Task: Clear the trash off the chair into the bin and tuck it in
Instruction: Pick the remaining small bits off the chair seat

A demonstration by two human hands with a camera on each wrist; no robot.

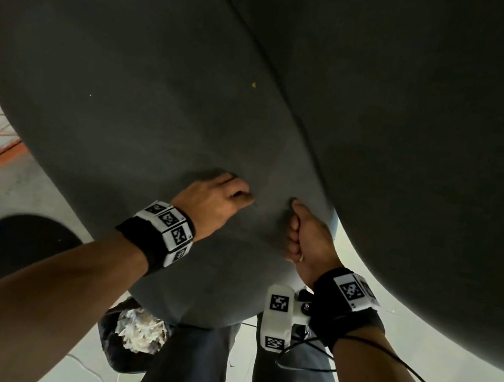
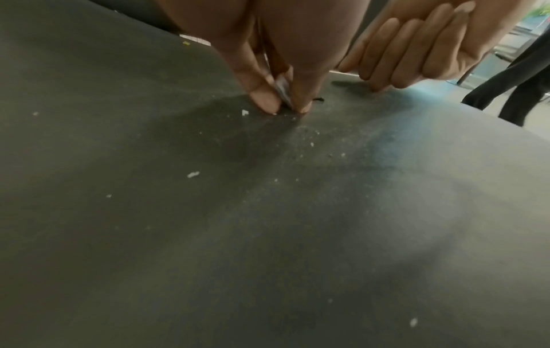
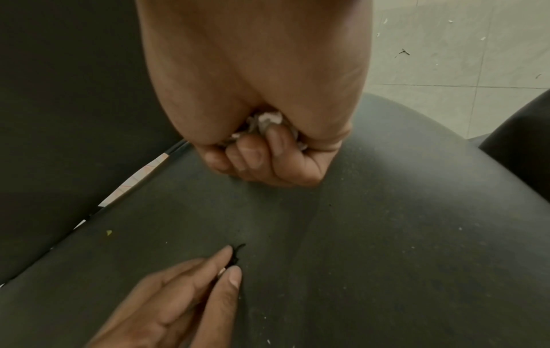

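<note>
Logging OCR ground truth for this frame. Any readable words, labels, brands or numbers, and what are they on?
No readable text in any view.
Wristband on the left hand: black-and-white square marker codes only, no letters or digits.
Wristband and white camera mount by the right hand: the same kind of marker codes.
Chair seat, bin and floor: no print visible.

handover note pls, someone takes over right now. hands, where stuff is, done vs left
Left hand: fingertips on the chair seat, pinching a small scrap; a black thread lies right beside them.
Right hand: fisted round a wad of collected scraps.
Bin: on the floor by the legs, already holds crumpled trash.
Done: bigger pieces off the seat.
Left: white crumbs, yellow fleck, the thread; empty both hands into the bin; tuck in the chair.
</note>
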